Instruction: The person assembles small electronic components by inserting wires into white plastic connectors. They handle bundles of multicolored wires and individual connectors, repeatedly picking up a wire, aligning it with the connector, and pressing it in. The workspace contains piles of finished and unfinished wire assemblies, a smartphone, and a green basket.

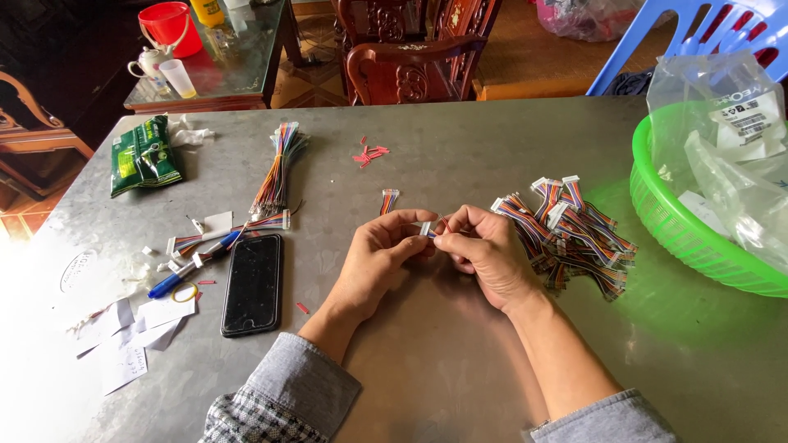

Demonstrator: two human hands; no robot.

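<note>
Grey metal table (460, 361) carried the whole scene. Both hands met near its middle, pinched on one small multicoloured wire harness (432, 228) with a white connector, held just above the tabletop. Left hand (376, 256) gripped the connector end between thumb and fingers; right hand (486, 250) clenched around the wire side, fingertips touching the left's.

Just right of the right hand lay a pile of similar wire harnesses (570, 230), spread toward a green plastic basket (673, 226) at the right edge, which held clear plastic bags (730, 139). One short harness (389, 200) lay alone just beyond the hands, and red scraps (368, 153) sat farther back.

Left of the hands lay a black smartphone (252, 283), screen up. Beside it were a blue pen (193, 267), a yellow rubber band (185, 292), and white paper slips (135, 336). A long bundle of coloured wires (279, 168) lay on the far left, with a green packet (144, 156) beyond it. A carved wooden chair (410, 61) stood behind the table's far edge.
</note>
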